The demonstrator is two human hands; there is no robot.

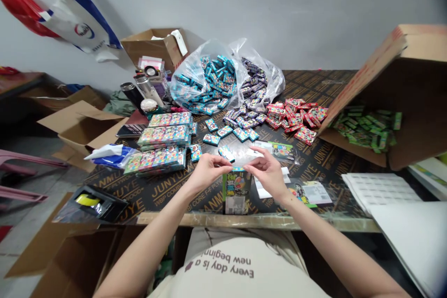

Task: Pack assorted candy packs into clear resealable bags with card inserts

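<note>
Pinching the top edge of the clear packet [237, 189] evenly from both sides looks the surest way to keep it square. Her left hand [208, 171] and right hand [268, 172] are nearly closed on that edge; the packet stands upright between them at the table [324, 156] front.

From my seat at the feed, the body I see is a person in a pale beige T-shirt [240, 265] with dark printed lettering across the chest, which reads upside down from this camera: "Every day is a new beginning", with a small dark mark beside the words. Both forearms are bare, with no sleeves reaching them. The left hand [206, 170] and right hand [268, 172] carry no gloves, and I see no rings, watch or bracelet on either wrist.
</note>
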